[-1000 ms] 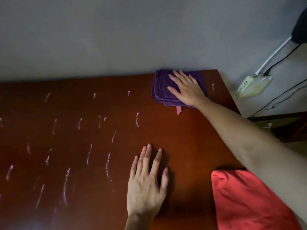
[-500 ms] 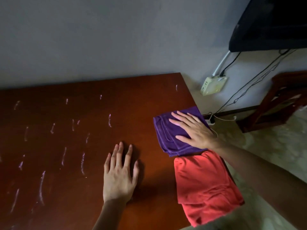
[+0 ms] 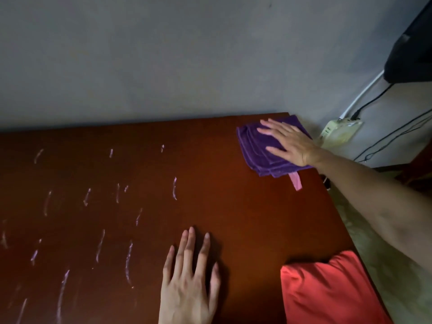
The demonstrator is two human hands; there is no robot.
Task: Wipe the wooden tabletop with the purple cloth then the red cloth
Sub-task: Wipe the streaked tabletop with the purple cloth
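A folded purple cloth (image 3: pixel 259 150) lies at the far right corner of the wooden tabletop (image 3: pixel 233 206), a pink tag sticking out of its near edge. My right hand (image 3: pixel 288 143) presses flat on it, fingers spread toward the left. My left hand (image 3: pixel 190 281) rests flat and empty on the wood near the front edge. The red cloth (image 3: pixel 327 293) sits folded at the near right edge, partly overhanging. Whitish streaks (image 3: pixel 128 263) cover the left half of the tabletop.
A grey wall runs along the table's far edge. Right of the table, a pale power strip (image 3: pixel 339 134) with cables hangs on the wall under a dark object (image 3: pixel 413 54). The floor shows beyond the right edge.
My right hand slid the purple cloth from the far corner toward me beside the red cloth, then back out to the far right corner. My left hand stayed flat on the wood.
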